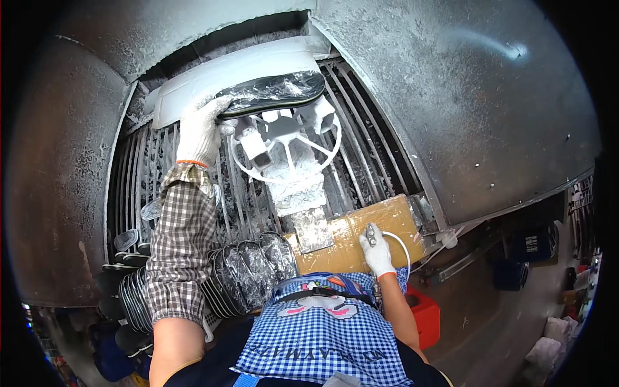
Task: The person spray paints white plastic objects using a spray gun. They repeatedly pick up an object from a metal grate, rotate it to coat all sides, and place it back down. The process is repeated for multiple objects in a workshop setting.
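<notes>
My left hand, in a white knit glove with an orange cuff, grips the left end of a long black shoe sole covered in shiny clear film. The sole lies level over a white-caked round stand with spokes and upright blocks. Low on the right, my right hand, also gloved, is closed round a small grey metal spray gun with a white hose. That hand is over a tan taped board, apart from the sole.
Several film-covered soles stand in a row at the lower left. Dusty bars run beneath the stand, and a white panel leans behind. Coated metal walls enclose both sides. A red container stands by my right forearm.
</notes>
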Demonstrator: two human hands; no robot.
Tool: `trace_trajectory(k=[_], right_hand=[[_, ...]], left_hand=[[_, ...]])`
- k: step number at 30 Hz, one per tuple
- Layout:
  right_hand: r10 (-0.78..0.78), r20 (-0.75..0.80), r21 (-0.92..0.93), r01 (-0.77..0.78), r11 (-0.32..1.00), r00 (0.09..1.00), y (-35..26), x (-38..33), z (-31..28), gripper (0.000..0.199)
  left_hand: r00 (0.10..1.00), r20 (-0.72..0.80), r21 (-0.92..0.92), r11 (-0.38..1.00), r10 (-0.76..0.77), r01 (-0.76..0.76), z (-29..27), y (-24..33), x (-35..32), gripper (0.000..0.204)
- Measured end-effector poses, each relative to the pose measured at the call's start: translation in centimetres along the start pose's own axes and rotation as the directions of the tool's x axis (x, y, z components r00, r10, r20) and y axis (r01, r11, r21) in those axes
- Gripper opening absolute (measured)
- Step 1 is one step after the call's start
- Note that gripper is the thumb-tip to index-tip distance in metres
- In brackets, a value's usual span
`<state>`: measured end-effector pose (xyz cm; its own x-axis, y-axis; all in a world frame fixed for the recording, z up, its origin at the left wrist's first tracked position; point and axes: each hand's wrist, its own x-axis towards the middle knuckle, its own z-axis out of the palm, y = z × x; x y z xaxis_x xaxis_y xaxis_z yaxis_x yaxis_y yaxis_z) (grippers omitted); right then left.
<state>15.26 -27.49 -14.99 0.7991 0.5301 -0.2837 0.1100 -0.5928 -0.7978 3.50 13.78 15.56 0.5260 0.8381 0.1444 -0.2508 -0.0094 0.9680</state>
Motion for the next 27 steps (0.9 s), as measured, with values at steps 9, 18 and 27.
trace_trajectory(k=[9, 18, 27], right_hand=[[-0.020, 0.002, -0.027, 0.020, 0.999, 1.000, -0.5, -0.3, -0.2, 0.065], [0.008, -0.011, 0.010, -0.008, 1.000, 1.000, -0.3, 0.0, 0.2, 0.058], [-0.027, -0.001, 0.017, 0.027, 0.999, 1.000, -0.1, -0.2, 0.0, 0.066]], left_hand=[[0.998, 0.006, 0.101, 0.993, -0.070, 0.069, 0.1, -0.3, -0.7, 0.024], [0.999, -0.033, 0.395, 0.917, -0.041, 0.051, -0.9, -0.3, -0.7, 0.030], [0.994, -0.081, 0.439, 0.893, -0.074, 0.102, -1.3, -1.1, -1.2, 0.039]])
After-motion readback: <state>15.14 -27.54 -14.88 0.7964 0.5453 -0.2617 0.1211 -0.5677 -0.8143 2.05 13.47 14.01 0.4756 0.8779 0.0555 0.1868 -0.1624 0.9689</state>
